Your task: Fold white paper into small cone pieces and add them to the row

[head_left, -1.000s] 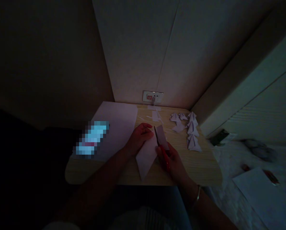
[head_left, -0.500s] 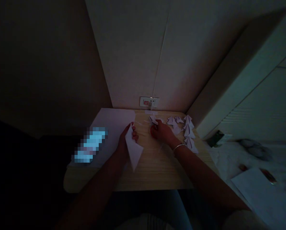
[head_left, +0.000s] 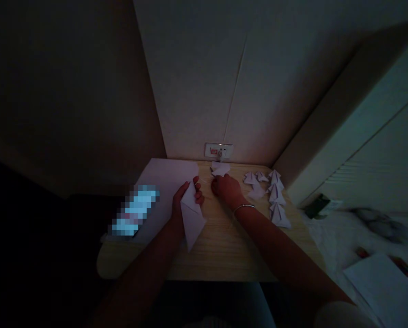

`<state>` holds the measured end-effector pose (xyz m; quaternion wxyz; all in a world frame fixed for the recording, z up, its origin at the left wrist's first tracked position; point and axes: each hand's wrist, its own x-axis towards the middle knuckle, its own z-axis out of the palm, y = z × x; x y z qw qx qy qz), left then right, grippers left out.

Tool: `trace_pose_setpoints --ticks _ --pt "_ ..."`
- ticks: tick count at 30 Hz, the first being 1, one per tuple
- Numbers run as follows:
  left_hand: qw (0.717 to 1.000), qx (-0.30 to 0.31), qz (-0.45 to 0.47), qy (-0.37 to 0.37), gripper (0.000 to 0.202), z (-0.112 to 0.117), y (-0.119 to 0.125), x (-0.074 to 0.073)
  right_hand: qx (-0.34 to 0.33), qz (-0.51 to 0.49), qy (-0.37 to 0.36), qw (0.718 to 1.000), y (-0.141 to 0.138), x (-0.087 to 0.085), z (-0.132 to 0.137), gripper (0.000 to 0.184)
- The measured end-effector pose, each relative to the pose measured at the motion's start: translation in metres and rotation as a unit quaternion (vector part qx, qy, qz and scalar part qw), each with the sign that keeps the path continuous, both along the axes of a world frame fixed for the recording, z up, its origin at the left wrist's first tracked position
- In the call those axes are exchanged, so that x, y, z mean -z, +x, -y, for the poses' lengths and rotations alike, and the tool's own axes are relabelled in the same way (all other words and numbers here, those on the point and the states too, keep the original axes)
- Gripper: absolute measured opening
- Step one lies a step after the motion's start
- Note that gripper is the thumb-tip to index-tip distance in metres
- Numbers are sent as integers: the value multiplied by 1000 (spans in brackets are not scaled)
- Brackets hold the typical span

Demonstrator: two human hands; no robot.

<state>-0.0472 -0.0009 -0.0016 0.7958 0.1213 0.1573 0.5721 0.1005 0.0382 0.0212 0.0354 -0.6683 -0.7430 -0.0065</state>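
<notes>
My left hand [head_left: 185, 198] is closed on a white folded paper [head_left: 193, 218] whose point hangs down over the small wooden table [head_left: 224, 255]. My right hand [head_left: 224, 188], with a bracelet on the wrist, reaches to the back of the table, its fingers curled down beside small paper scraps [head_left: 220, 169] under the wall socket [head_left: 219, 149]. The dim light and the back of the hand hide what those fingers hold. No scissors show in this frame.
A large white sheet [head_left: 166, 180] and a lit, blurred-out screen [head_left: 135, 210] lie on the table's left. Several folded paper pieces [head_left: 275, 196] sit in rows at the right. On the bed to the right are a paper sheet [head_left: 381, 284], a pen [head_left: 402, 268] and a dark object [head_left: 315, 206].
A second ago my right hand cut the paper with red scissors near the front edge. It has since moved to the scraps at the back, and the left hand carried the paper leftward.
</notes>
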Motion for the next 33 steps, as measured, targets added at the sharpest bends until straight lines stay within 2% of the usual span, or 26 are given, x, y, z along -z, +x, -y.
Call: trace_pose_setpoints --ticks 3,5,6,8,11,13,15,17,20,23,26,28,33 --pt "1000 -30 8 -6 26 -1 -2 0 -14 -76 58 995 2 -5 16 30" --pt "998 -58 8 -20 25 -2 -2 -2 -50 -205 73 975 3 -5 32 32" --pt "997 -72 6 -29 24 -2 -2 -3 -84 -288 40 953 3 -4 40 31" --pt "994 -95 3 -45 24 -4 -2 -4 -153 -443 -71 881 2 3 55 36" --pt "992 -118 -6 -46 21 -5 -1 -3 -194 -562 -154 789 0 15 66 49" --pt "991 -125 -18 -37 20 -6 -1 -3 -183 -607 -185 751 0 21 67 46" --pt "989 -136 -32 -45 18 -7 0 -2 -157 -637 -198 728 1 25 64 37" --pt "985 -154 -47 -69 18 -8 1 -3 -146 -642 -191 728 3 27 61 34" --pt "977 -180 -78 -82 16 -8 5 -5 -150 -609 -161 762 5 25 59 40" --pt "974 -183 -126 -48 15 -6 12 -4 -138 -562 -113 808 5 24 58 46" --pt "967 -169 -193 3 25 -3 21 0 -89 -528 -61 843 5 23 55 37" --pt "958 -149 -240 45 30 -1 25 5 -41 -542 -44 838 6 24 51 31" --pt "941 -68 -318 92 32 3 29 14 18 -623 -24 781 13 28 43 34"
